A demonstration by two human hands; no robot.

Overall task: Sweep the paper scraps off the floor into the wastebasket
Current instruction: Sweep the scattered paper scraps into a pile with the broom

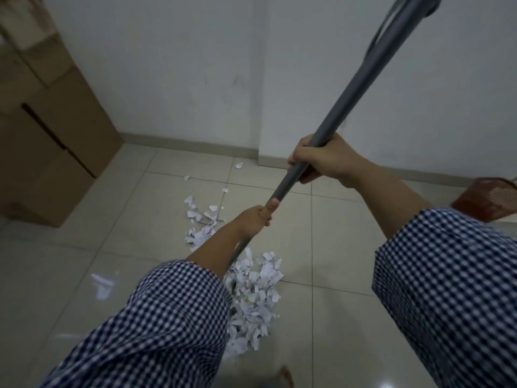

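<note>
Gripping the long grey broom handle (361,88), which slanted from the upper right of the frame toward the centre, the right hand (324,159) had its fingers (296,156) curled round the shaft. The left hand (256,221) held it lower down, fingers wrapped round it and the thumb lying along it. The broom's head was hidden behind the left arm. The heap of torn white paper scraps (254,292) lay at lower centre on the pale tiled floor (84,247), with stray pieces (239,165) nearer the wall. The reddish-brown mesh wastebasket (486,200) sat at the right edge, well apart from the heap. Brown cardboard boxes (56,152) stood at the upper left.
</note>
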